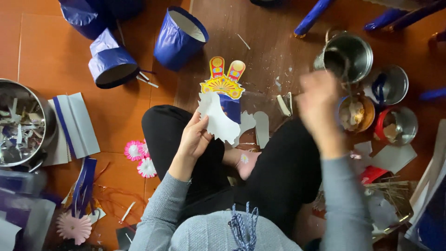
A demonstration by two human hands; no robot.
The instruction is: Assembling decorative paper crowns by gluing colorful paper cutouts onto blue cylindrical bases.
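We hold a white cut-out paper shape (217, 116) pinched between the thumb and fingers of our left hand (195, 137), above our lap; the paper rises up and right from that pinch, just near of a yellow, red and blue paper ornament (224, 82). Our right hand (318, 109) is blurred, raised near a shiny steel pot (360, 53) at far right; we cannot tell its grip.

- You're sitting cross-legged on a wooden floor (274, 51): a home craft corner.
- Blue paper cylinders (179, 37) lie at eleven o'clock.
- Steel bowls (353, 56) of materials cluster at two o'clock.
- Paper flowers (134, 151) and a scrap-filled pot (21, 123) sit at nine o'clock.
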